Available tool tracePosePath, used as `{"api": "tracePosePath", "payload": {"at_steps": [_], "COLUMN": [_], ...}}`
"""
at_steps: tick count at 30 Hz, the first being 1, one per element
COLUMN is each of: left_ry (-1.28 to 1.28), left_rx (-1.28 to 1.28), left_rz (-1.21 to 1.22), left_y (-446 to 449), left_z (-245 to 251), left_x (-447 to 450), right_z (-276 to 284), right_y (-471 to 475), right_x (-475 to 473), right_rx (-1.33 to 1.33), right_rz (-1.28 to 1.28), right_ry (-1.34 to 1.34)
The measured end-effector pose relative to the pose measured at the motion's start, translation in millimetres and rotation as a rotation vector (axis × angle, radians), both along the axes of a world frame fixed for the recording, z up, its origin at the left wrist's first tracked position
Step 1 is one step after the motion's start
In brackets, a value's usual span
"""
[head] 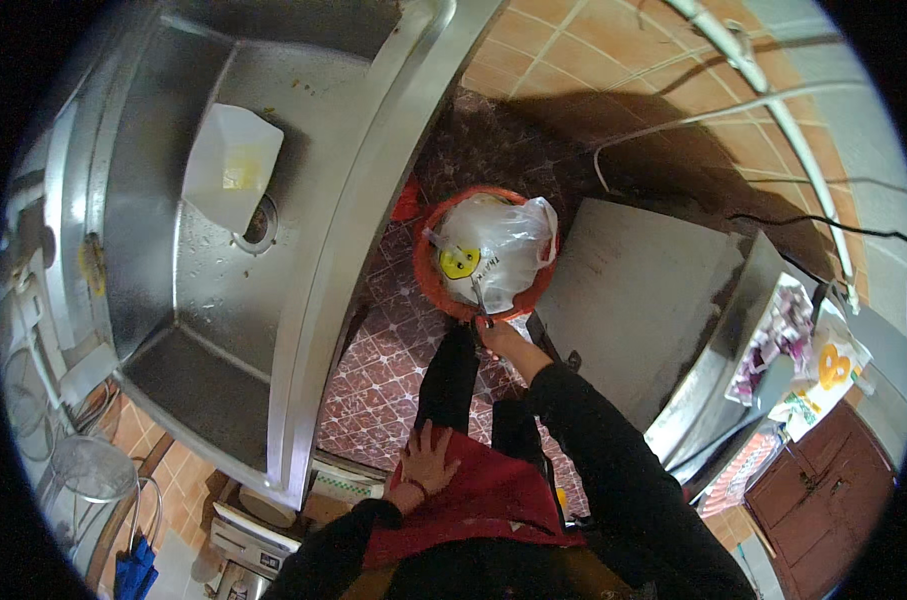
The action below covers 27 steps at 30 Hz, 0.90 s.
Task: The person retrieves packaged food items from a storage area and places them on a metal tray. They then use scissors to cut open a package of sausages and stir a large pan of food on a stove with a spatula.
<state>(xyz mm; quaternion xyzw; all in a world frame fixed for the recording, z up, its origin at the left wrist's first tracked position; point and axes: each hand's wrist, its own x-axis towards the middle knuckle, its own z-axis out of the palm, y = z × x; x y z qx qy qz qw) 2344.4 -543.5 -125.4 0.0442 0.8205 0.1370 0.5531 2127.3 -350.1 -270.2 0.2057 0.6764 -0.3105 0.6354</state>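
My right hand (500, 337) grips the dark handles of what looks like a pair of scissors (479, 295); the metal end points at a translucent white plastic bag (521, 247). The bag bears a yellow smiley and writing, and lies in a round orange-red bin (425, 281) on the floor. Whether the metal end touches the bag, I cannot tell. My left hand (429, 463) rests with spread fingers on the red apron (491, 487) at my lap, holding nothing.
At the left a stainless steel sink (326, 225) holds a white plastic container (228, 150) beside its drain. A grey metal cabinet (641, 292) stands right of the bin. Further right are a tray of chopped onion (776, 337) and a printed bag (825, 367). A white pipe (791, 135) runs along the tiled wall.
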Motion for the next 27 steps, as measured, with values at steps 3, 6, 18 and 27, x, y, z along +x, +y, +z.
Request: {"api": "tracePosePath", "payload": {"at_steps": [3, 6, 18, 27], "left_ry": [0.05, 0.091, 0.057, 0.205], "left_rx": [-0.004, -0.011, -0.03, 0.044], "left_rz": [0.038, 0.142, 0.083, -0.347], "left_y": [-0.6, -1.3, 10.9, 22.9], "left_z": [1.1, -1.4, 4.4, -5.2], "left_x": [-15.9, -16.0, -9.1, 38.3], "right_z": [-129.3, -105.8, -40.6, 209.2], "right_y": [19.4, -11.0, -5.1, 16.3], "right_x": [17.2, -51.5, -47.8, 87.7], "right_rx": [0.006, 0.263, 0.232, 0.167], "right_rz": [0.433, 0.179, -0.105, -0.246], "right_ry": [0.357, 0.328, 0.067, 0.822]}}
